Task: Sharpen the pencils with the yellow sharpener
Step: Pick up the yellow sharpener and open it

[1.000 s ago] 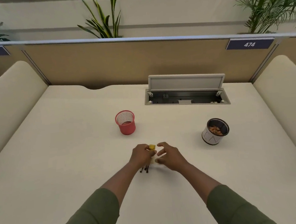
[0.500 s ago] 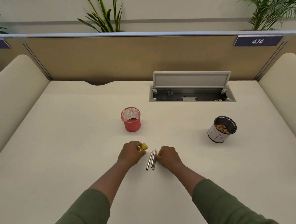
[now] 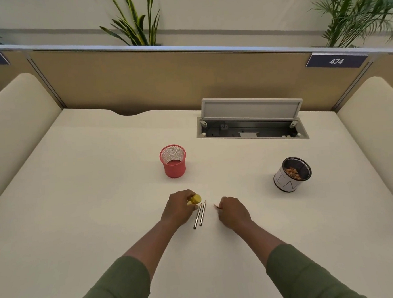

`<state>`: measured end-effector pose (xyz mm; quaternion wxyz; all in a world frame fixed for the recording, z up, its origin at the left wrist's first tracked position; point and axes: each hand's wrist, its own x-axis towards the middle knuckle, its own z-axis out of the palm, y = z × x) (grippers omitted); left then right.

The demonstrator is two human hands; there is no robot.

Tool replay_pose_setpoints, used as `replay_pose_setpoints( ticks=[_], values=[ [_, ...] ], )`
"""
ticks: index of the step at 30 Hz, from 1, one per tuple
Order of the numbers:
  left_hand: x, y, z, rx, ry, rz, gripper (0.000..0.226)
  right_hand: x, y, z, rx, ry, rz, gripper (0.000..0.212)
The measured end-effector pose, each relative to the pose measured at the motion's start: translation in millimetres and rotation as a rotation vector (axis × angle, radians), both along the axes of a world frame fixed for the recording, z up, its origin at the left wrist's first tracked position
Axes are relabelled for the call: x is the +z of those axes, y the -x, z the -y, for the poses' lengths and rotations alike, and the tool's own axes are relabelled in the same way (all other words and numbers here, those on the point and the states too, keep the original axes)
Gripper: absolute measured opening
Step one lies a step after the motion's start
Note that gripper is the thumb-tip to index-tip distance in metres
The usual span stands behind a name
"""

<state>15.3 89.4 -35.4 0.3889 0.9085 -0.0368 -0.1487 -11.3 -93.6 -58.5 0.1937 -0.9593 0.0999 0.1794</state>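
Note:
My left hand grips the small yellow sharpener just above the cream desk. Two grey pencils lie side by side on the desk right beside that hand, tips pointing away from me. My right hand is curled round a third pencil; only its reddish tip sticks out to the left of the fingers, the rest is hidden in the fist.
A red mesh cup stands behind the hands. A white cup with a black mesh rim, holding shavings, sits at the right. An open cable hatch lies at the back, before the tan partition.
My right hand has taken one pencil from the group and drawn it to the right, leaving two on the desk. The left hand still holds the sharpener.

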Motion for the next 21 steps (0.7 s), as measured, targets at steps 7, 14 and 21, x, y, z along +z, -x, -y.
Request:
replay_pose_setpoints(
  ticks=[7,14,21],
  values=[
    [2,3,3,0.009,0.035,0.032,0.022,5,4,15,-0.12,-0.335,0.039,0.007],
    [8,8,13,-0.031,-0.024,0.028,0.026,8,6,24,-0.207,-0.321,0.074,0.008],
    [11,11,20,-0.017,-0.043,0.025,0.033,2,13,26,-0.15,-0.116,0.068,0.012]
  ],
)
